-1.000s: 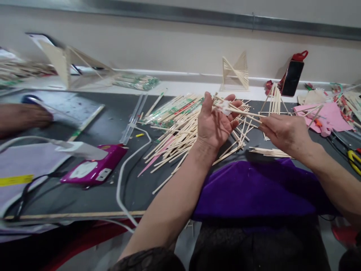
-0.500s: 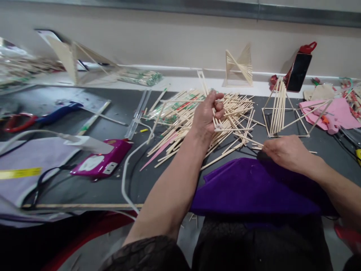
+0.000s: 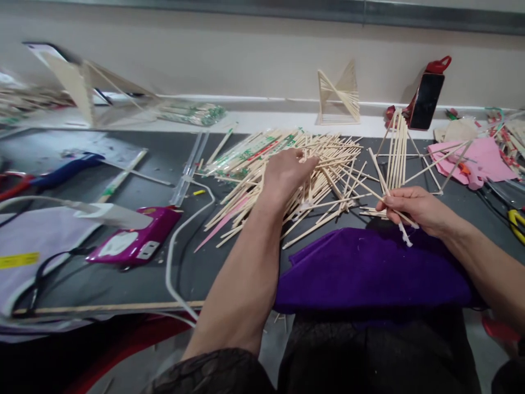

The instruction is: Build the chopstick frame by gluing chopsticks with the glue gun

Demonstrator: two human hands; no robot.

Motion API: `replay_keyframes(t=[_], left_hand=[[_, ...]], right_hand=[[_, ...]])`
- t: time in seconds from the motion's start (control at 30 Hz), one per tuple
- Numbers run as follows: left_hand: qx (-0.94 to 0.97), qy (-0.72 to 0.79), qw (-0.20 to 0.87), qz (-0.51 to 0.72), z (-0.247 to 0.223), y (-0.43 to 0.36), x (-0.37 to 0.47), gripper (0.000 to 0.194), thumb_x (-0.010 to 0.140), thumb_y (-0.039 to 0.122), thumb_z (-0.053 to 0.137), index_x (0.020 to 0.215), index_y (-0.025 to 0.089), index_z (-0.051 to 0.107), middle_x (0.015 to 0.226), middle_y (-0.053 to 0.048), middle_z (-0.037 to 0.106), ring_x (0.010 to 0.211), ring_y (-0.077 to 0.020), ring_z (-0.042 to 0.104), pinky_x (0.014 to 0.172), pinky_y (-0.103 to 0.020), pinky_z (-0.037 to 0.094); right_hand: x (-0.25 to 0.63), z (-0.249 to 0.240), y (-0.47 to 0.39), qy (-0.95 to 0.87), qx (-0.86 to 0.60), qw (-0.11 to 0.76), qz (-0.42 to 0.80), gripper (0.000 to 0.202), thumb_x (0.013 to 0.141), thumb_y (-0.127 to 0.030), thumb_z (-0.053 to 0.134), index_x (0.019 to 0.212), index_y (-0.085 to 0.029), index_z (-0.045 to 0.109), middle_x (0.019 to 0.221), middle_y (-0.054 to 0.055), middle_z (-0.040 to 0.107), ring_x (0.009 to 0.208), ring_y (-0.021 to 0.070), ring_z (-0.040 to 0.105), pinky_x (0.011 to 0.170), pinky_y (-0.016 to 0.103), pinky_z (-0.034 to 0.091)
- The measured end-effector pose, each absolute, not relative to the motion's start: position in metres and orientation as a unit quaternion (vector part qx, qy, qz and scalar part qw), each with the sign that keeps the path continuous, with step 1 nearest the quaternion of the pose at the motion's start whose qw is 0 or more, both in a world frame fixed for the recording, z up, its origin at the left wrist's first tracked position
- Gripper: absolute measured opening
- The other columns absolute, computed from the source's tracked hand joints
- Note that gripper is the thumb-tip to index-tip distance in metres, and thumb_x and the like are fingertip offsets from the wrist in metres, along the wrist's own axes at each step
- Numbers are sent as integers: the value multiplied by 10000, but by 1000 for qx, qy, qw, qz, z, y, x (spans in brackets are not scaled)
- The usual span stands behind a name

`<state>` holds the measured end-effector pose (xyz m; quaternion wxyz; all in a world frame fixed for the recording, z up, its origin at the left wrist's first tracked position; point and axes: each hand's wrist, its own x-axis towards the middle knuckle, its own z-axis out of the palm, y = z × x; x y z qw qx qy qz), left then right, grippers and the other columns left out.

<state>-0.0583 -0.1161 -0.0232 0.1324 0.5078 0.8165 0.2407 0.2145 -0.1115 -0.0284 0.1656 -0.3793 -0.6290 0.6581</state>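
My right hand [image 3: 418, 208] pinches thin wooden sticks [image 3: 381, 178] that cross at the fingertips. White glue-like blobs show on the sticks' near ends, above the folded purple cloth [image 3: 369, 268]. My left hand [image 3: 285, 178] is palm down over the heap of loose wooden sticks [image 3: 246, 210]; its fingers are mostly hidden, so its grip is unclear. Just below that hand, a joined stick piece [image 3: 328, 203] with a white blob at its corner lies on the heap. Beyond my right hand stands a partly filled stick frame [image 3: 396, 153].
A magenta box [image 3: 133, 241] with a white plug and cables sits left, near blue-handled pliers [image 3: 68, 171]. Clear glue sticks [image 3: 191, 169] lie beside a white cable. At the back stand a finished-looking stick model [image 3: 338, 98] and a phone [image 3: 427, 101]. Pink cloth [image 3: 488, 158] lies right.
My left hand has turned palm down and lowered onto the heap; the stick piece it held upright now lies there. My right hand has raised glued sticks off the table. The view shifted slightly.
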Motion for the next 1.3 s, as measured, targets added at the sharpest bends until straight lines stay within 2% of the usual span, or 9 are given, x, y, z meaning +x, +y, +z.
replay_keyframes(t=[0.13,0.27,0.33,0.4,0.5,0.6,0.77,1.07,1.3], left_hand=[[527,826,-32,198,-21,-121,-48,430,851,424,477,1114,164,696,1100,-175,703,1073,-357,605,848,-430,445],[532,808,-75,240,-14,-131,-28,309,848,376,494,832,187,738,901,-138,731,895,-311,641,726,-391,433],[556,779,-30,287,-12,-137,-14,280,820,382,550,710,181,711,753,-98,702,791,-268,636,673,-355,419],[592,719,93,353,-14,-142,1,282,802,386,588,641,171,676,641,-46,644,657,-188,595,601,-297,399],[565,580,391,438,-22,-147,23,300,799,441,615,747,154,685,616,0,606,476,-85,475,454,-220,328],[485,487,536,491,-30,-146,36,280,772,413,684,773,133,683,601,3,601,450,-56,471,395,-174,306],[390,448,586,551,-33,-139,33,206,735,306,761,800,118,707,661,-14,660,499,-53,555,375,-130,355],[413,421,652,476,-29,-143,40,237,705,303,775,855,126,722,617,-14,672,500,-75,583,393,-133,403],[388,482,564,547,-5,-131,55,132,737,248,728,736,120,694,495,19,590,400,-53,509,357,-139,360]], right_hand=[[214,-36,-110,-620,-368,197,665,270,860,-414,603,834,-159,691,537,-30,550,412,50,338,421,217,190],[213,-40,-107,-608,-355,233,671,265,865,-399,596,829,-154,692,533,-23,550,412,49,328,410,222,169],[212,-40,-106,-605,-354,242,671,255,871,-383,590,826,-153,691,534,-21,554,408,45,315,408,223,154],[211,-40,-105,-608,-351,242,669,250,874,-372,585,826,-151,690,529,-23,556,400,41,306,406,221,144],[210,-38,-106,-629,-335,226,664,242,874,-351,570,810,-148,686,514,-27,557,398,42,322,405,213,163],[209,-35,-108,-660,-321,208,647,235,868,-336,566,777,-147,671,500,-33,556,390,45,328,402,211,186],[214,-30,-109,-681,-333,209,618,261,883,-323,543,723,-143,646,550,-10,614,404,46,369,413,211,234],[221,-29,-101,-650,-282,155,688,308,861,-404,574,769,-140,702,444,-34,505,398,60,366,417,214,185],[237,-22,-95,-673,-360,304,570,418,838,-553,566,880,-153,681,702,16,642,503,73,437,479,223,314]])
